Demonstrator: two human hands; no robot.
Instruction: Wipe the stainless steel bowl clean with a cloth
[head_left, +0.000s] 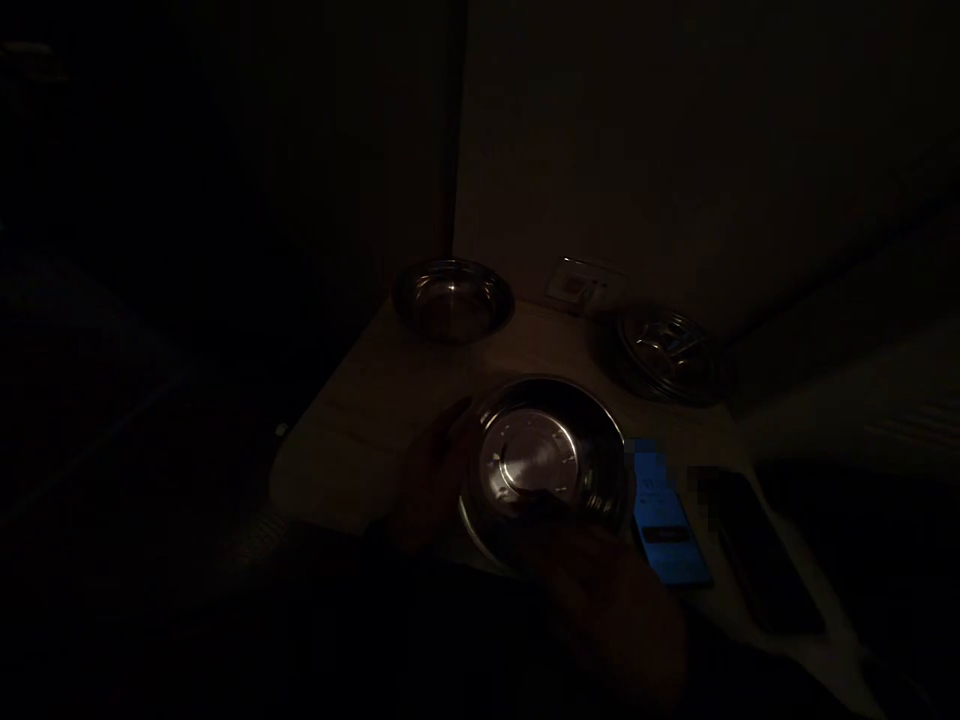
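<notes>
Phone [675, 555] text unreadable; here's a round, gleaming metal bowl [540, 460] by the tabletop's [349, 430] near edge, left hand [426, 487] alongside, right hand [611, 595] across its rim, both grips too dark to call!

lit phone [675, 550] on tbl [337, 440], dark flat obj [769, 565] at r; small wall panel [581, 285] behind.

Very dim feed; I see left side sink to near black. Phone [670, 550] glows blue, brightest patch. Glare streaks middle bowl [536, 450]; glint on far bowl [452, 305]. Left hand [431, 480], right hand [604, 590] barely readable in shadow. Pixelated blocks over phone top.
</notes>
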